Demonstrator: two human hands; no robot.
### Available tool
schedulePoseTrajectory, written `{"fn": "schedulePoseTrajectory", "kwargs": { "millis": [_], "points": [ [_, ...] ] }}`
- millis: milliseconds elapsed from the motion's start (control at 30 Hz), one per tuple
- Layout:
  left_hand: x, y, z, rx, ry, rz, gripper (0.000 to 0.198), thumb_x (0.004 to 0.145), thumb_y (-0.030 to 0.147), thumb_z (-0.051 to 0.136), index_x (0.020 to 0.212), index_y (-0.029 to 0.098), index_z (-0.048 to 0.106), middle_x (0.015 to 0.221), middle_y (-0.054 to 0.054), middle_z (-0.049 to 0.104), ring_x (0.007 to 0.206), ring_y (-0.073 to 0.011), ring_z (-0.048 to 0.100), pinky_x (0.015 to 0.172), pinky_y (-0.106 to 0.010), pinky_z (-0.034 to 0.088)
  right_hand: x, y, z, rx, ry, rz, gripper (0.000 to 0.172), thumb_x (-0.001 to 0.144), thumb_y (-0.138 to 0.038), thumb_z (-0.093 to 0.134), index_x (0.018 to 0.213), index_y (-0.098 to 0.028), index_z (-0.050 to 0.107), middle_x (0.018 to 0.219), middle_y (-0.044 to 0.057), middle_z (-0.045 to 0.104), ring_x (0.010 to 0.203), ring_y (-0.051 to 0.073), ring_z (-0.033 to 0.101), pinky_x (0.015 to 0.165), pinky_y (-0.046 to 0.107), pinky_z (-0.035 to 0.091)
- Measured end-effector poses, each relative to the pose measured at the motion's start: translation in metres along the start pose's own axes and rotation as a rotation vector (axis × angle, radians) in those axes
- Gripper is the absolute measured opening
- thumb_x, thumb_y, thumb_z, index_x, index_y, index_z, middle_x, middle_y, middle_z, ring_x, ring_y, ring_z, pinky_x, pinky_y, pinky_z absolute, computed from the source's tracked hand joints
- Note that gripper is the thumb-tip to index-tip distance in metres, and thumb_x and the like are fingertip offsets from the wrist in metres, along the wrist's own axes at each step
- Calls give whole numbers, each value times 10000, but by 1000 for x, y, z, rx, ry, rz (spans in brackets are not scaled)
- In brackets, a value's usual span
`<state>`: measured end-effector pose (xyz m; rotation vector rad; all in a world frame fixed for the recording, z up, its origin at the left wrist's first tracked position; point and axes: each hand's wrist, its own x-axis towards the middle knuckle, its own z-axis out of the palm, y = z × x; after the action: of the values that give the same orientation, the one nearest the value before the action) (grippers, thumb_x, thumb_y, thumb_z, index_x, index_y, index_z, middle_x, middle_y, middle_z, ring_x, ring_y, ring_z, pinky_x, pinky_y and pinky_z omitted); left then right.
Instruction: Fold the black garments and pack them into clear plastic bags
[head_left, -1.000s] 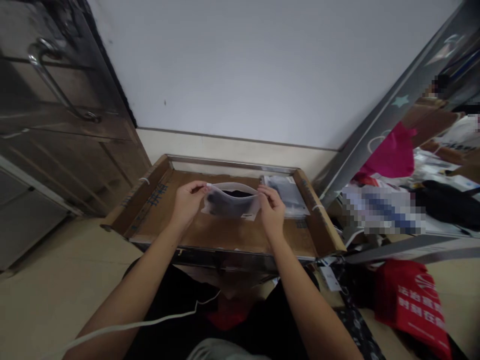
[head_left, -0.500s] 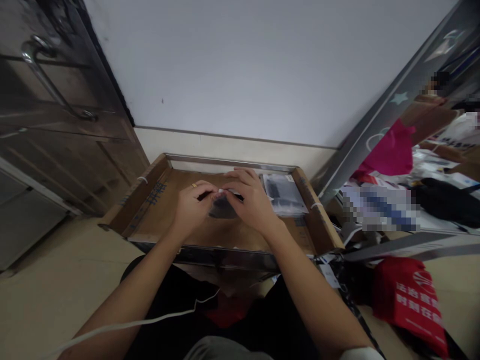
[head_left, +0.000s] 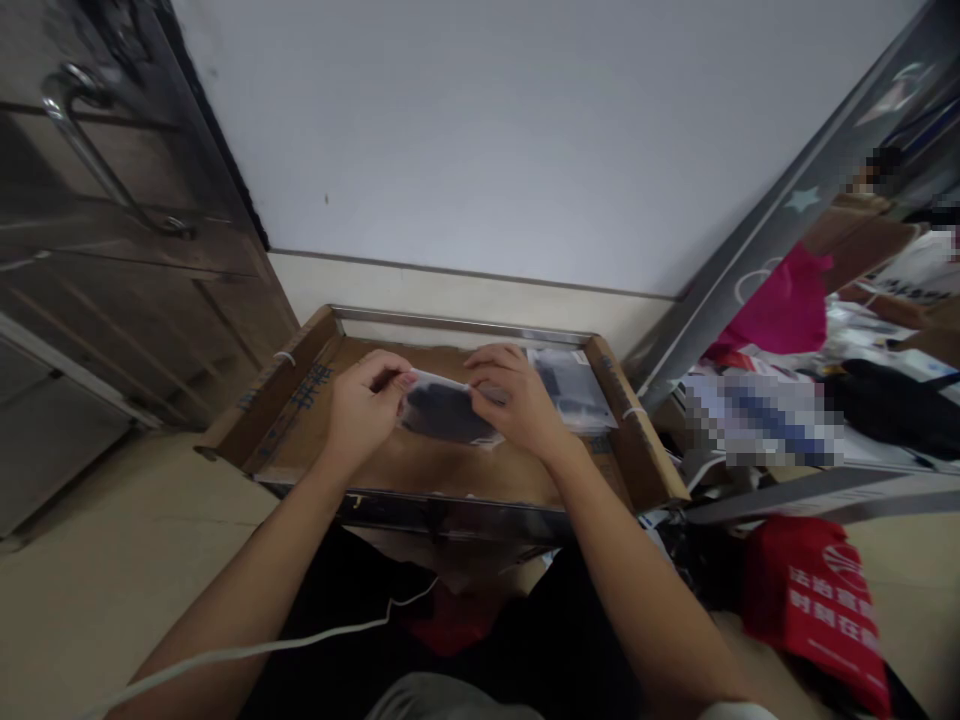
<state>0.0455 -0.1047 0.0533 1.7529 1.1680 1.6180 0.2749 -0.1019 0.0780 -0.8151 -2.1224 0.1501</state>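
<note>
A clear plastic bag (head_left: 448, 408) with something dark inside is stretched between my hands above the cardboard lining. My left hand (head_left: 367, 400) pinches its upper left corner between thumb and fingers. At the upper right part of the same bag, my right hand (head_left: 514, 395) has thumb and fingertips closed on the edge. What exactly lies in the bag I cannot make out. To the right of my right hand, more flat clear bags (head_left: 574, 390) with dark contents lie on the cardboard, partly covered by that hand.
A cardboard-lined tray table (head_left: 300, 465) stands against the white wall. Left is a door with a metal handle (head_left: 112, 165). A white cable (head_left: 300, 640) crosses my left forearm. At right are a cluttered table, a seated person's arm and a red bag (head_left: 817, 610).
My hands have moved apart, the left one to the left and the right one slightly to the right. The bag between them is now spread out and more visible.
</note>
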Motion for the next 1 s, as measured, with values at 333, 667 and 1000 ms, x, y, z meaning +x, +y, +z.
{"fn": "schedulePoseTrajectory", "kwargs": {
  "millis": [333,667,1000],
  "points": [
    [16,-37,-19,-331,118,-88,324,848,471,736,891,184,594,1250,-106,691,787,-182,756,744,-378,638,-23,38,-21,-183,78,52,93,919,-174,581,895,-214,662,1045,94,692,1032,258,611,934,473,485],
    [-7,-92,-34,141,-461,-41,195,850,328,636,697,220,692,1019,-61,790,1021,-257,690,983,-470,502,-63,43,-12,-214,-447,164,159,856,-79,600,783,-178,701,1026,114,674,1113,258,568,983,435,487],
    [-6,-79,32,514,-374,222,295,915,177,484,1087,181,725,1151,-101,730,1135,-235,633,1035,-427,501,-44,26,80,-275,-263,441,311,958,-148,431,1191,-80,625,1206,198,649,1210,267,566,1101,435,428]
  ]
}}
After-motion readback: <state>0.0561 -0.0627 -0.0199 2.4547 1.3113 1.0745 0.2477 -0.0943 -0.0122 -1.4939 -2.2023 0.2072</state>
